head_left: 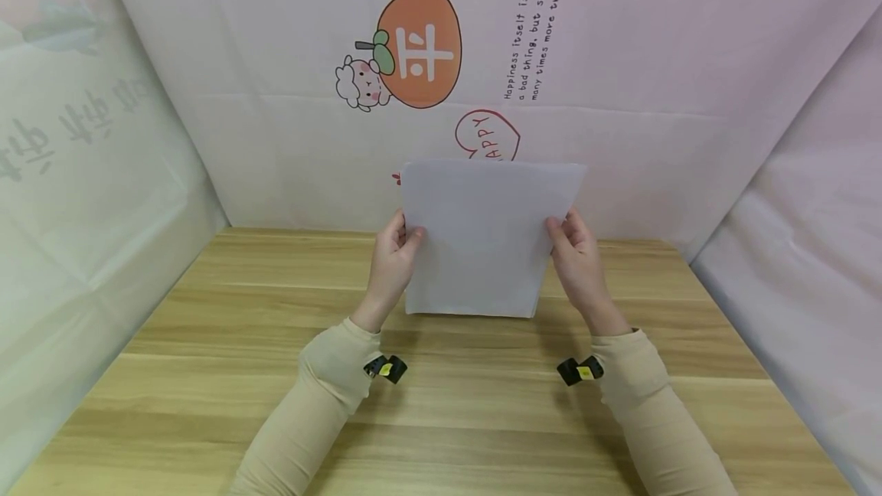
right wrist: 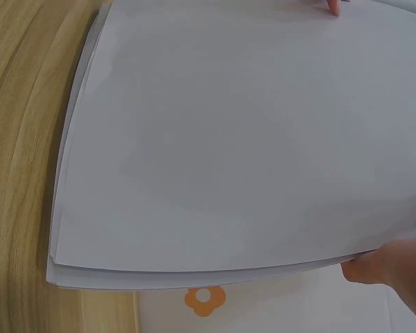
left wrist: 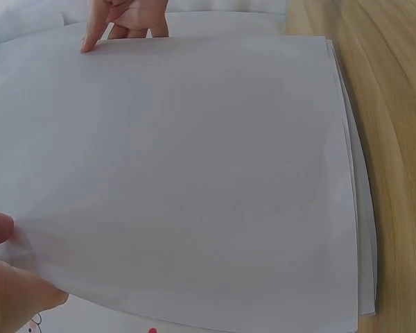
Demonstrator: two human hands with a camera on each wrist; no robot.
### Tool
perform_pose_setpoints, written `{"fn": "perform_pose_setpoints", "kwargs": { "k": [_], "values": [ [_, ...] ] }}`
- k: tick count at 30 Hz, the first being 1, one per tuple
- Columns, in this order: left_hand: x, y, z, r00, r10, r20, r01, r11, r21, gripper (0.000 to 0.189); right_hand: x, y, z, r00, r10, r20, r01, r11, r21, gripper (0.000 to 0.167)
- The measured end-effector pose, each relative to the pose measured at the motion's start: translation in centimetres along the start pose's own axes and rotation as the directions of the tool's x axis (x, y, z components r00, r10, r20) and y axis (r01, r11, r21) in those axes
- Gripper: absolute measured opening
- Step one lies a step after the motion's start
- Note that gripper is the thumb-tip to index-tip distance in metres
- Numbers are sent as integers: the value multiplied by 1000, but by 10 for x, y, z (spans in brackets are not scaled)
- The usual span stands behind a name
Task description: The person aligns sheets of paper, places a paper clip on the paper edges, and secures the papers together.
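Note:
A stack of white paper sheets (head_left: 485,243) stands nearly upright over the back part of the table, its lower edge close to the wood. My left hand (head_left: 395,255) pinches the stack's left side, thumb on the near face and fingers behind. On the opposite side my right hand (head_left: 579,259) grips the edge the same way. In the left wrist view the sheets (left wrist: 194,173) show slightly offset lower edges. The right wrist view also has the paper (right wrist: 229,139) in uneven layers, with fingers of the right hand (right wrist: 395,267) under its edge.
The wood-grain table (head_left: 455,412) spreads out in front of the arms. Behind it hangs a pale printed cloth (head_left: 289,128) with an orange fruit drawing (head_left: 422,48). More white cloth (head_left: 89,197) closes off the left, and another sheet (head_left: 813,236) the right.

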State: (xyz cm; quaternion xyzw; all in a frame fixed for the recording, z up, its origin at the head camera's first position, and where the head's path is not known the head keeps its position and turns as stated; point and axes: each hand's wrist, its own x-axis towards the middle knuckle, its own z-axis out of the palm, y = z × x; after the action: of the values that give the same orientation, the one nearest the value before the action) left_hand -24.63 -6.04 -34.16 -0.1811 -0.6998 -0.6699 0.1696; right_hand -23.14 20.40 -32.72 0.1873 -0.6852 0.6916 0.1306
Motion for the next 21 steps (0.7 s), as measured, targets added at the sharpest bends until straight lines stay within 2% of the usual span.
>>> {"fn": "perform_pose_setpoints", "kwargs": {
  "k": [9, 17, 21],
  "values": [
    [0, 4, 1, 1000, -27, 2, 27, 1000, -15, 28, 6, 18, -8, 1000, 6, 3, -6, 999, 40, 45],
    [-6, 31, 2, 999, -50, 22, 50, 999, -2, 27, 7, 20, -7, 1000, 3, -4, -3, 999, 44, 47],
    [-6, 28, 2, 998, -48, 27, 48, 999, -20, 31, 7, 20, -6, 1000, 1, 0, -1, 999, 50, 47]
  ]
}}
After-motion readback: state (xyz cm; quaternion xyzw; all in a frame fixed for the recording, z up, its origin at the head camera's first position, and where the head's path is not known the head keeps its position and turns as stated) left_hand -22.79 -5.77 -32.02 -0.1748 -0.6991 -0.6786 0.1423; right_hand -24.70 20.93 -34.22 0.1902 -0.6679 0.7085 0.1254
